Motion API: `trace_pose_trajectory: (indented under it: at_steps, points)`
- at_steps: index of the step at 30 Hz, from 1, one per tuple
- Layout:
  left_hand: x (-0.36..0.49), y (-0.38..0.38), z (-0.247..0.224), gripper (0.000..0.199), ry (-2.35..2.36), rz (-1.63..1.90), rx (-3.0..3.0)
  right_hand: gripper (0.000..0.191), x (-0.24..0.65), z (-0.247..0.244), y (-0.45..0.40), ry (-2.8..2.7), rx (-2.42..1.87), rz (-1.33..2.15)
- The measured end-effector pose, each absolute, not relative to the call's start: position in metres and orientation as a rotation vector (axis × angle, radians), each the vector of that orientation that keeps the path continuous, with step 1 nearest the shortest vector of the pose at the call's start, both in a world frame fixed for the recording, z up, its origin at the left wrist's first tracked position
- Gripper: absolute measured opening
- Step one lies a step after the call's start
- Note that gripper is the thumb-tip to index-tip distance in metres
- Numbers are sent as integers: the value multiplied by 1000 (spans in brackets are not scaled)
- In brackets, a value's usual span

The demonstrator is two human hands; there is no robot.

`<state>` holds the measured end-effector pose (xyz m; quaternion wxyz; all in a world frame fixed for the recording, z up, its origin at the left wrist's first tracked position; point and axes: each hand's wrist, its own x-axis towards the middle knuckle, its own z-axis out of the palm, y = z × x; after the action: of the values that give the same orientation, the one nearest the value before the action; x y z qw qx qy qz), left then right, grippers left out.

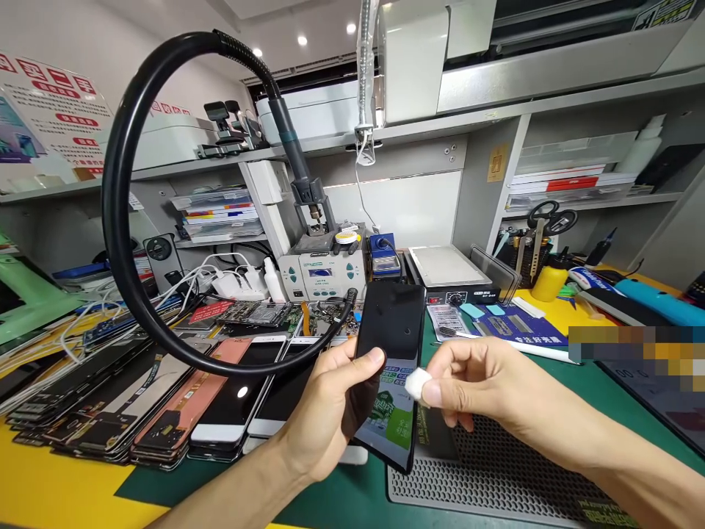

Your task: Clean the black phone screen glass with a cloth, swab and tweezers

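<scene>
My left hand (333, 408) is closed around the left edge of a black smartphone (392, 316), its thumb lying on the glass. The phone is tilted upright above the bench, and its dark screen shows bright reflections of printed signs. Between the thumb and fingers of my right hand (468, 382) is a small white wad (417, 383), perhaps cotton. The wad is by the phone's right edge; whether it touches the glass I cannot tell. Beneath both hands lies a grey perforated mat (474, 485) on the green work surface.
Stacks of phone screens (236, 397) lie at left. A black hose (118, 220) loops in front of a hot air station (324, 272). Behind the phone stands a flat heating plate (449, 268). At right are a yellow bottle (548, 279), scissors (552, 218) and a white stick (529, 347).
</scene>
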<state>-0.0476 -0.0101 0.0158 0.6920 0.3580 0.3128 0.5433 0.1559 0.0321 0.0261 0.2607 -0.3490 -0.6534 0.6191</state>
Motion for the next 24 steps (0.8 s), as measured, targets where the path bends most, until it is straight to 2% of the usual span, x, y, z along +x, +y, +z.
trace_pose_trajectory:
  at_steps: [11,20,24]
  points:
    - [-48,-12,14,23,760,1191,823,37,158,29,40,-1606,-964,1486]
    - [-49,-6,15,15,927,1225,785,29,170,30,33,-1962,-918,1839]
    - [-54,-2,17,21,1028,1302,708,29,177,37,45,-1717,-1030,1450]
